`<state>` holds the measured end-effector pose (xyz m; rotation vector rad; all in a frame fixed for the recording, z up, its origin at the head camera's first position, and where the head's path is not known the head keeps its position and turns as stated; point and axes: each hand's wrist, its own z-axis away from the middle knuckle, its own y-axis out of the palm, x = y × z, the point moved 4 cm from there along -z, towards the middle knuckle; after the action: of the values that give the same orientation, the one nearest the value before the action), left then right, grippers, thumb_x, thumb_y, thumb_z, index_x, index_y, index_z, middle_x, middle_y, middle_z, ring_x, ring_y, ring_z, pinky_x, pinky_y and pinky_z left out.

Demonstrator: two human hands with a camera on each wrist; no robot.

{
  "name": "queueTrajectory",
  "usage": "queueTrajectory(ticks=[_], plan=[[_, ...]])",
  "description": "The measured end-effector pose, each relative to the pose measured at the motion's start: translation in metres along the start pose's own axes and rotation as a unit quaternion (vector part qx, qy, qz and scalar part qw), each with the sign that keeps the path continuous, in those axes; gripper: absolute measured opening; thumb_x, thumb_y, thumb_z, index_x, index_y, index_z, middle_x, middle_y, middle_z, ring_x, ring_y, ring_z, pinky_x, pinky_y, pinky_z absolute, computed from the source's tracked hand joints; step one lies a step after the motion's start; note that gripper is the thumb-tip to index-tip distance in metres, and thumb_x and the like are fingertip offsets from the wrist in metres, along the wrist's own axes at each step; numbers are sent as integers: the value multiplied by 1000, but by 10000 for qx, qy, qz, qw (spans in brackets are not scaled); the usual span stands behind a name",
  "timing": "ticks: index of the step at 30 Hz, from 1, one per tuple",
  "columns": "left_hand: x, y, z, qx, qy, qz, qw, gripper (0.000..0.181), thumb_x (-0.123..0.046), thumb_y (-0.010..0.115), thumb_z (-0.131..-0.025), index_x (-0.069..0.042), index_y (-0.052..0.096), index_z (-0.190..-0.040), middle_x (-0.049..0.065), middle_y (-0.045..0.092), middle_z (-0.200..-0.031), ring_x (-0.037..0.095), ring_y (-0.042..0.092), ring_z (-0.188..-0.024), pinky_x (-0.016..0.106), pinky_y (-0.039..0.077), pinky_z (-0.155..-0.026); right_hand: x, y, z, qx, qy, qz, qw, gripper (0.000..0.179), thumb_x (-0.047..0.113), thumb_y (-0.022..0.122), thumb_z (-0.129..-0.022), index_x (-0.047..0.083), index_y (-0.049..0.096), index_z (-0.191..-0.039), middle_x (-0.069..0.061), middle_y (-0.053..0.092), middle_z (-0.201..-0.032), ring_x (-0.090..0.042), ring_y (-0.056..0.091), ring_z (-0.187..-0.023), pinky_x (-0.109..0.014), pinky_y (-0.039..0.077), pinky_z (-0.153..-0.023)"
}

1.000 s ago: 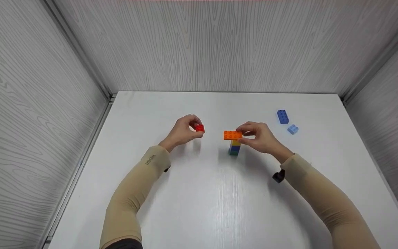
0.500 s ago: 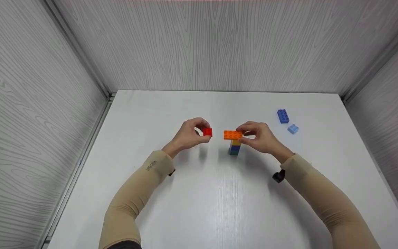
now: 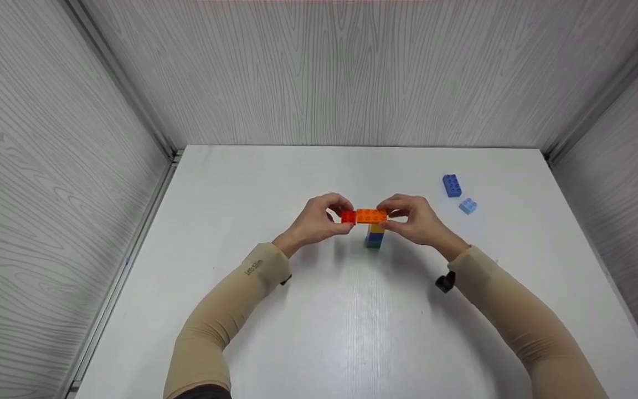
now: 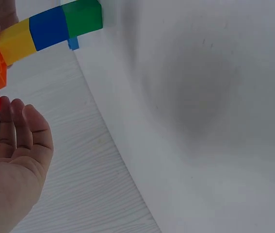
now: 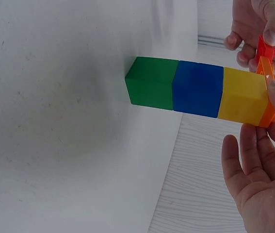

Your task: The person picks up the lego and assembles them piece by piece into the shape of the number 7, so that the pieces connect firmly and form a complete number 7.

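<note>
A small tower stands on the table: a green brick [image 5: 152,83] at the bottom, a blue brick [image 5: 197,89] in the middle, a yellow brick [image 5: 244,96] above. Across its top lies a flat orange brick [image 3: 371,215], jutting out to the left. The right hand [image 3: 420,221] pinches the orange brick's right end between thumb and fingers. My left hand [image 3: 318,218] pinches a small red brick [image 3: 348,216] right beside the orange brick's left end. Whether red and orange touch or join is hard to tell.
On the white table [image 3: 319,332], to the back right, lie a dark blue brick [image 3: 452,185] and a smaller light blue brick [image 3: 468,205]. Wood-patterned grey panels [image 3: 319,72] rise at the back and both sides.
The left hand has carried the red brick rightward and slightly toward the near side, up to the orange brick's left end. The right hand keeps its hold and place at the tower.
</note>
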<state>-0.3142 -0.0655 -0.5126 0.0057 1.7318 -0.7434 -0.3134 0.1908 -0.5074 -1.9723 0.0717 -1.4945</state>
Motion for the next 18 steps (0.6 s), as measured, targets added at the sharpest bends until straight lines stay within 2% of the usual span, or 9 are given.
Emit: queueTrajectory(ticks=[6, 18], plan=[[1, 4, -4, -75, 80, -28, 9999, 30, -19, 85, -98, -14, 80, -127, 6, 77, -125, 20, 67, -112, 28, 60, -92, 0, 1, 0, -13, -6, 44, 10000, 28, 6, 86, -99, 9, 84, -126, -14, 80, -126, -33, 75, -116, -57, 63, -111], [3, 4, -11, 1, -44, 112, 9999, 32, -26, 90, -99, -16, 85, -129, 4, 82, -124, 20, 69, -110, 28, 62, -99, -1, 0, 1, -54, 98, 97, 9999, 29, 7, 86, -99, 10, 84, -128, -13, 80, -127, -31, 75, -118, -56, 63, -112]])
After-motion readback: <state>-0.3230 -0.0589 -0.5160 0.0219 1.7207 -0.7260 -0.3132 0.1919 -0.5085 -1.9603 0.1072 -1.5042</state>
